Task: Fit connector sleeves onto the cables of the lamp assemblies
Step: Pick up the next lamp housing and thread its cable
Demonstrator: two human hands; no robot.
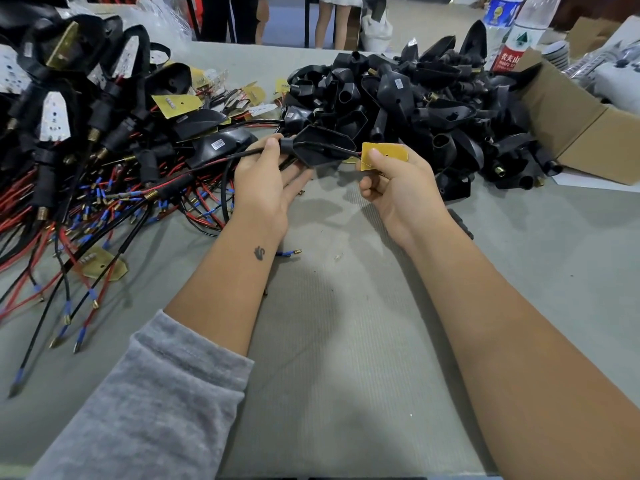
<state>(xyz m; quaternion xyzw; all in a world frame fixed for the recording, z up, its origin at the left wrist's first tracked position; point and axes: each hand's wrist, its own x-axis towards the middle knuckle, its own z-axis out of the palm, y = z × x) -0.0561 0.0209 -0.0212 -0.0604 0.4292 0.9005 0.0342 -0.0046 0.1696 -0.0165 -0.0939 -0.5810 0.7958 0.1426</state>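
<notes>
At table centre, the left hand (266,181) pinches a black sleeve (322,147) threaded on its cable (242,154) while the right hand (391,181) grips the yellow board (384,155) toward 3 o'clock, likely next drawing it home.

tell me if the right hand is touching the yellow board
Touching. The head view shows the right hand pinching the yellow board, thumb pressed on its face, fingers curled behind it.

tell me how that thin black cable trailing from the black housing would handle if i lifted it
Probably floppy: the thin black cable sags in a loop below the left hand. Likely light. It may snag, since it runs into the tangled red and black wires.
</notes>
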